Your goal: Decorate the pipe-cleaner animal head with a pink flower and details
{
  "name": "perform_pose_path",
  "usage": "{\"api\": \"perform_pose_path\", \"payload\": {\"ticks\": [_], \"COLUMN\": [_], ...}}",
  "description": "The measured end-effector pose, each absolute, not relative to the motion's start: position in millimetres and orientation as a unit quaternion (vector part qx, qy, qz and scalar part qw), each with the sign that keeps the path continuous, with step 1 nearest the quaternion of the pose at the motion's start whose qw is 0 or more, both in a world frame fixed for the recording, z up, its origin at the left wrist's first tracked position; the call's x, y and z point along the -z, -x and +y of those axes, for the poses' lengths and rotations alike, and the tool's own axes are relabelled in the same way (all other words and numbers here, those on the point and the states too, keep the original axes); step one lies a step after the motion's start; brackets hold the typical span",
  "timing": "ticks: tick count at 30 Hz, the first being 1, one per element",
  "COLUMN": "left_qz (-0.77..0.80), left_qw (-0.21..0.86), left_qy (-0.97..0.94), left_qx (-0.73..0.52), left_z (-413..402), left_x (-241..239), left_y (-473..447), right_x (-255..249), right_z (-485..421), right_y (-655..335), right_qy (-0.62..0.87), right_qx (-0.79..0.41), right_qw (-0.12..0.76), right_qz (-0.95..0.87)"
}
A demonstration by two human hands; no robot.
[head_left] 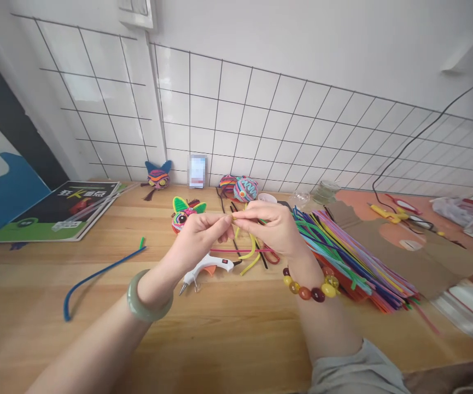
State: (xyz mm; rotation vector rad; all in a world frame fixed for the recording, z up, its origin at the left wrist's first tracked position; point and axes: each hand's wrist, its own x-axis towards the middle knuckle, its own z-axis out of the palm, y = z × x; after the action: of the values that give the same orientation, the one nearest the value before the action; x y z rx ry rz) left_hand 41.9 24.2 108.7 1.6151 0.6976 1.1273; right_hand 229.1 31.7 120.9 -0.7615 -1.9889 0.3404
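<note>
My left hand (203, 232) and my right hand (271, 227) meet above the table, both closed, thumbs and forefingers pinched together. Between the fingertips shows a tiny yellowish piece (233, 217), mostly hidden, its kind unclear. Just behind my left hand sits a round yarn-wrapped head (177, 221) with green ears and a big eye. A white glue gun (209, 266) lies below my hands, its nozzle toward me. Yellow pipe cleaners (251, 253) and a pink one (228, 250) lie beneath the hands, partly covered by them.
Right of my hands spreads a big bundle of coloured pipe cleaners (343, 257), beside cardboard (387, 251) and a yellow-handled tool (392, 213). Leftward lie a bent blue pipe cleaner (97, 272) and a book (56, 210). Along the wall stand a finished-looking eared head (158, 176), a phone (197, 171) and yarn balls (245, 189).
</note>
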Motion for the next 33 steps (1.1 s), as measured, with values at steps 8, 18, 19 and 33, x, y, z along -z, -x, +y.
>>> {"api": "perform_pose_path", "payload": {"ticks": [8,18,19,33], "left_qz": [0.322,0.307,0.301,0.3], "left_qw": [0.427,0.5,0.515,0.64], "left_qy": [-0.634,-0.508,-0.497,-0.556], "left_qx": [-0.559,-0.631,-0.63,-0.438], "left_z": [21,17,16,22], "left_x": [-101,-95,-96,-110], "left_y": [-54,-61,-61,-43], "right_x": [-116,-104,-103,-133], "right_z": [28,18,16,7], "right_y": [-213,-186,-185,-218], "right_qy": [0.321,0.34,0.344,0.386], "right_qx": [-0.096,0.025,0.04,0.028], "right_qw": [0.51,0.55,0.542,0.372], "right_qz": [-0.792,-0.762,-0.766,-0.844]}}
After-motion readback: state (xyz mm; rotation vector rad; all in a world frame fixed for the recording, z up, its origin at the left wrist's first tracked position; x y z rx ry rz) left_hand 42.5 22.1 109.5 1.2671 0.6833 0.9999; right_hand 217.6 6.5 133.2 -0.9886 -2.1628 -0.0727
